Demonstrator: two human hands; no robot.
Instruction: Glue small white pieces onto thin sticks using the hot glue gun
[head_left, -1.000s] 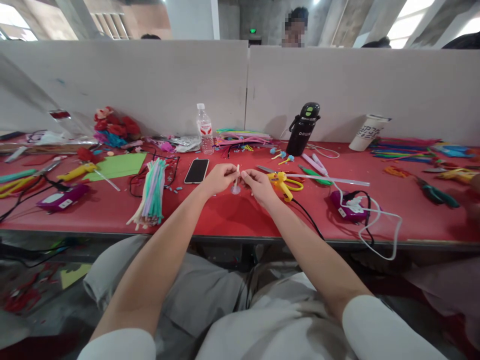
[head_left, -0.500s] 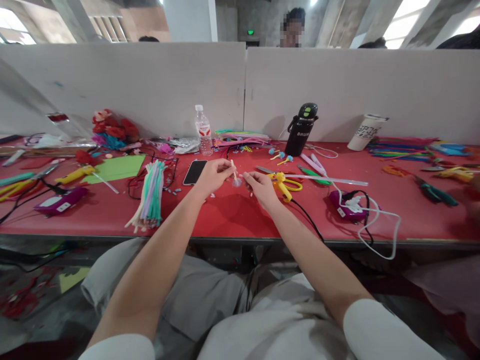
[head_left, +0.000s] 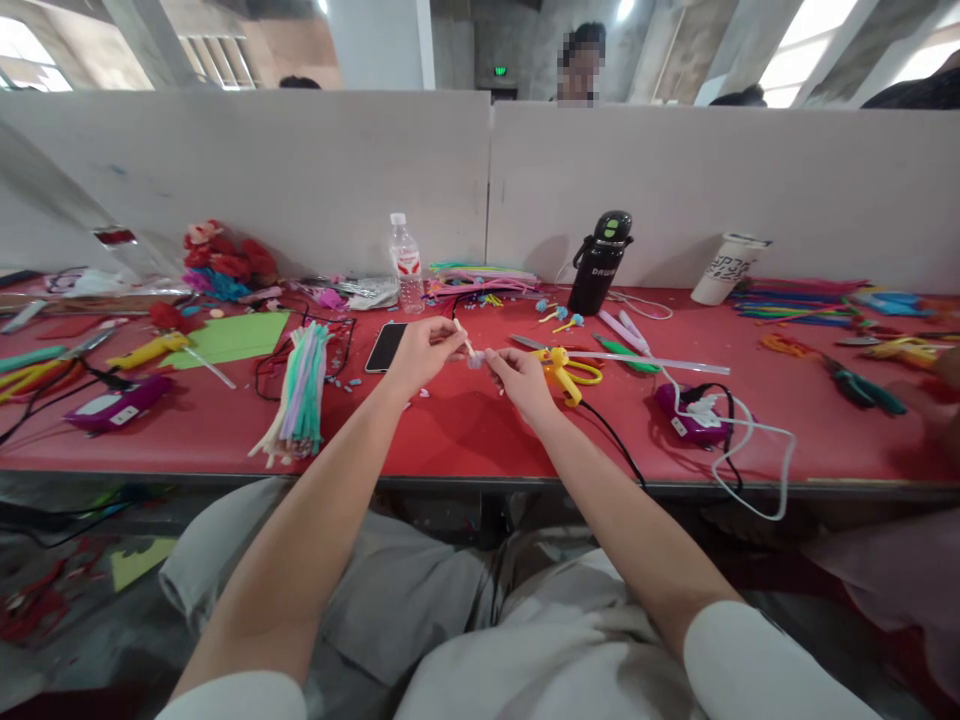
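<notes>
A pale stick with a lilac tip is pinched between the left hand's thumb and fingers above a red tabletop, near the middle of its front edge; the right hand has its fingertips beside the tip, bent inward, though whether they grip it cannot be told. A phone lies by the left wrist, a yellow glue gun by the right. A water bottle and black flask stand toward the back edge, before a pale partition. Beyond it, a person appears in a concrete-walled room (a green sign glows behind).
</notes>
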